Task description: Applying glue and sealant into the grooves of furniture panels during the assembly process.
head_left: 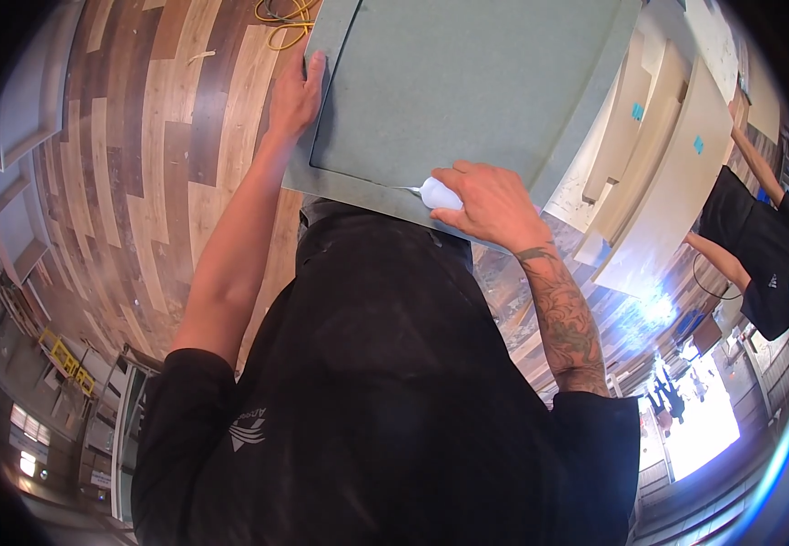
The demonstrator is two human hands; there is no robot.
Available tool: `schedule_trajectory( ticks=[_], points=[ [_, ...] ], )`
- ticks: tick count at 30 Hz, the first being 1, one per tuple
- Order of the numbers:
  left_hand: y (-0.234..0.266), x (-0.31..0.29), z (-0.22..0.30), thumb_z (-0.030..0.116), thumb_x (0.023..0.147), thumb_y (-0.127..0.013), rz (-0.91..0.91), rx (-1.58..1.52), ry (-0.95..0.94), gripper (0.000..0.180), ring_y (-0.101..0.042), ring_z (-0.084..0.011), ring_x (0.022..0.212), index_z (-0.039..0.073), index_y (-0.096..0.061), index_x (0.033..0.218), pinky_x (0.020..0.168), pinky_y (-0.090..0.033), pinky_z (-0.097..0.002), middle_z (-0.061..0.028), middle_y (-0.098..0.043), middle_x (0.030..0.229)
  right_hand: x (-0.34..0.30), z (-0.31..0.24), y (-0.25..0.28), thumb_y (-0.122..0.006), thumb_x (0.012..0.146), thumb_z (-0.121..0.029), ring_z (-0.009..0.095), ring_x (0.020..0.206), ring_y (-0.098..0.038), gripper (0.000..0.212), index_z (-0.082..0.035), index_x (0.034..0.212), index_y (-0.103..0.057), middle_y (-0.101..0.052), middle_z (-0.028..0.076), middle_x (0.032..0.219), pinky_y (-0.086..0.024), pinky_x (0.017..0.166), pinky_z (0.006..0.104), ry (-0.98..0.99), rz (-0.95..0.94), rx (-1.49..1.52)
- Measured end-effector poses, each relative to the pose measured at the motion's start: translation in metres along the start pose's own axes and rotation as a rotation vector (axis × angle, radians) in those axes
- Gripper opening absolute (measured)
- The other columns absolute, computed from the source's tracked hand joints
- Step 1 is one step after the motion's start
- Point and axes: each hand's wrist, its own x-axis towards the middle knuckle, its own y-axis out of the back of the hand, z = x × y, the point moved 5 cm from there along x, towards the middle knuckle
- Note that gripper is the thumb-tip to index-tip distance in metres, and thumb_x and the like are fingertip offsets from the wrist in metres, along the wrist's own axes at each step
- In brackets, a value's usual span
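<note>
Black shirt (pixel 385 391) fills the low part of the view and hides the near edge of the green panel (pixel 467 82). That panel is flat, grey-green, with a sunken middle and a raised rim. Left hand (pixel 296 91) lies flat on its left rim, fingers together. Right hand (pixel 485 196) curls around a white tool (pixel 438 193) on the near rim; its tip is hard to see.

Workshop interior: wood-plank floor (pixel 140 155) in mixed browns, coiled yellow cable (pixel 287 20) at top, pale panels (pixel 658 155) stacked right, possibly bright windows (pixel 699 428) at lower right.
</note>
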Motion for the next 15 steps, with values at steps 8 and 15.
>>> schedule_trajectory(
  ticks=[8, 15],
  points=[
    [-0.0001, 0.0013, -0.0050, 0.047, 0.108, -0.044, -0.010, -0.005, 0.006, 0.057, -0.059, -0.0414, 0.128, 0.013, -0.046, 0.153, 0.106, -0.045, -0.0451, -0.0226, -0.064, 0.137, -0.0008, 0.0013, 0.0000, -0.077, 0.085, -0.039, 0.033, 0.095, -0.068, 0.047, -0.012, 0.122, -0.070, -0.068, 0.009, 0.100, -0.053, 0.079, 0.0459, -0.008, -0.004, 0.006],
    [-0.0004, 0.0004, -0.0015, 0.048, 0.108, -0.044, -0.014, -0.001, 0.027, 0.057, -0.061, -0.0410, 0.125, 0.014, -0.046, 0.153, 0.105, -0.047, -0.0447, -0.0227, -0.065, 0.135, -0.0032, 0.0041, 0.0008, -0.077, 0.085, -0.040, 0.034, 0.095, -0.067, 0.048, -0.012, 0.123, -0.069, -0.068, 0.009, 0.099, -0.053, 0.078, 0.0460, -0.012, -0.001, 0.011]
  ],
)
